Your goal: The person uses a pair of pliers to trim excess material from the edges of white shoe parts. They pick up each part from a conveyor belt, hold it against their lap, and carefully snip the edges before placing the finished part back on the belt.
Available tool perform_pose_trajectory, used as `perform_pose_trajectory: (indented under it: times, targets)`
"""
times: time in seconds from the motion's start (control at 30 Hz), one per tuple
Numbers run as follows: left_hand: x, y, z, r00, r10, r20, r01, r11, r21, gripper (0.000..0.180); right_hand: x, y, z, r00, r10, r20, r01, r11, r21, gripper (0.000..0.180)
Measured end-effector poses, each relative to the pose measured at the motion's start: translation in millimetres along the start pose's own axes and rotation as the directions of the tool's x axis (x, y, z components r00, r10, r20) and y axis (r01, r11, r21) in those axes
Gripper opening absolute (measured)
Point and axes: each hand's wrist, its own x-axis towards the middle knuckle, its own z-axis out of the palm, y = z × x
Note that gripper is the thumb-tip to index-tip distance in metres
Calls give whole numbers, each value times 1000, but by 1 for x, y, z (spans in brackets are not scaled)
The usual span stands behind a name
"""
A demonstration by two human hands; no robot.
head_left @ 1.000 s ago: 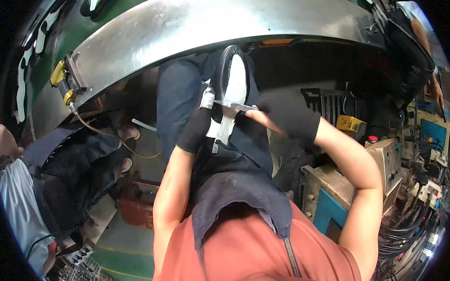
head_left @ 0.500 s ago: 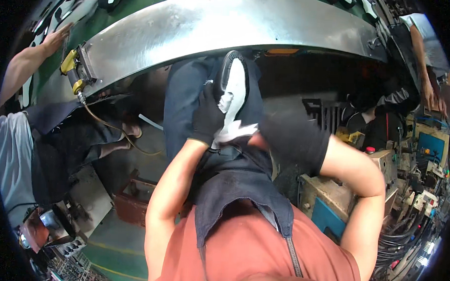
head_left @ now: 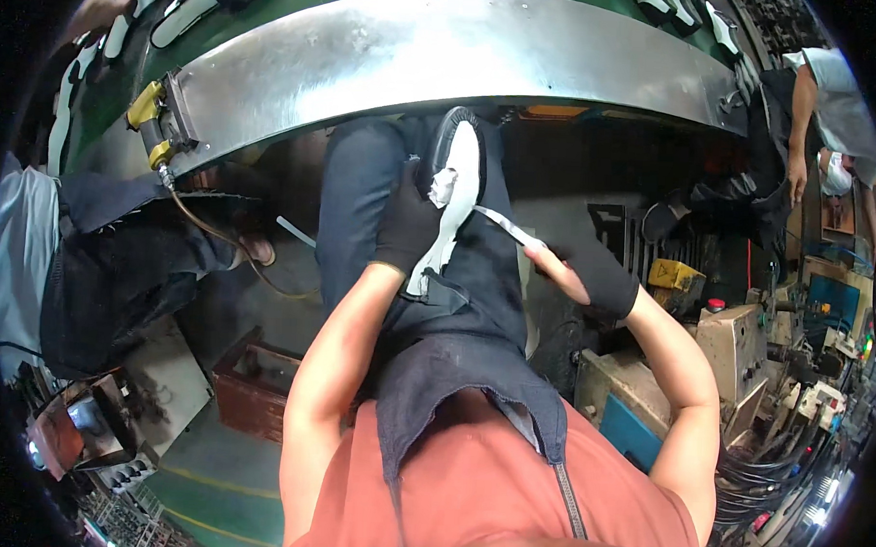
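Observation:
A shoe (head_left: 468, 168), sole side up with its toe pointing away, lies across my lap. It has a black upper edge and a white underside. My left hand (head_left: 407, 219), in a black fingerless glove, grips its left side. Beside those fingers, a crumpled white piece (head_left: 442, 188) sits on the shoe. My right hand (head_left: 585, 274), gloved the same way, pinches a slim white-and-grey strip-like piece (head_left: 509, 227). Its far end comes up to the shoe's right edge; whether it is a blade or a strip, I cannot tell. A dark flap (head_left: 443, 295) hangs at the heel end.
Beyond my knees runs a metal bench edge (head_left: 446, 42), with a green belt and several shoes behind it. A yellow air tool (head_left: 152, 124) with a hose hangs at its left. Co-workers sit at both sides. Machinery (head_left: 734, 351) and cables stand at my right.
My right hand has moved right, away from the shoe's heel, and now holds the slim piece against its edge. My left hand stays on the shoe. The left co-worker's hand has moved away.

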Motion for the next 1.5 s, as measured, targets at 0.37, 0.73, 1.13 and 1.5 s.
perform_pose_trajectory:
  times: [0.37,0.73,1.13,1.5]
  targets:
    - [-16,-2,-19,956,240,171,-243,970,0,77,39,-64,-23,950,-290,-115,225,893,-391,24]
    - [-21,-13,-13,954,219,203,-217,976,-29,99,42,-51,-8,887,-359,-291,348,933,-92,31]
    - [-20,20,-23,947,240,212,-271,953,134,98,50,-38,-4,988,25,-152,-34,998,-62,39]
    - [-42,45,-4,986,164,40,-164,870,465,96,19,14,47,964,236,-120,-62,640,766,40]
